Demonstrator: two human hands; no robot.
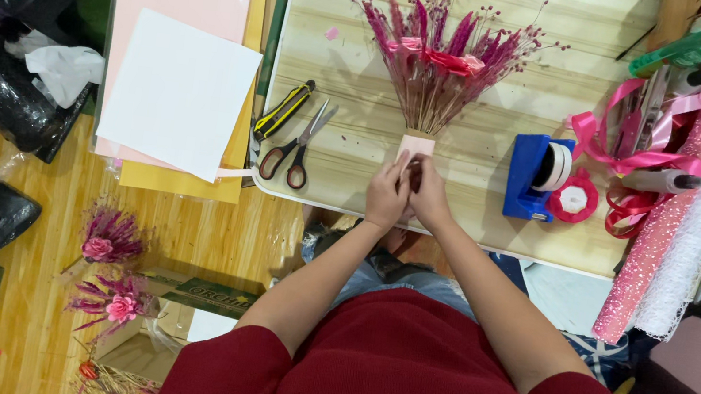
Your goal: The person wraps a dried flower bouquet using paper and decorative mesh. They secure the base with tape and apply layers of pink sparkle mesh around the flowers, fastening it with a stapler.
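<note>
Left hand (387,194) and right hand (428,194) both pinching closed on pink-wrapped stem end of dried flower bunch (441,57), scissors (297,144) lying nearby

Both bare forearms reach forward and converge; the left hand (387,194) and right hand (431,196) touch, fingers curled together.

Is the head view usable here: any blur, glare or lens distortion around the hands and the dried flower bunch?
Head view: evenly lit, soft shadows only; the left hand, right hand and dried flower bunch are sharp; no glare on the wooden table; the wide lens bows the table's near edge and stretches the frame corners; the ribbon pile at right is cluttered but legible.
</note>
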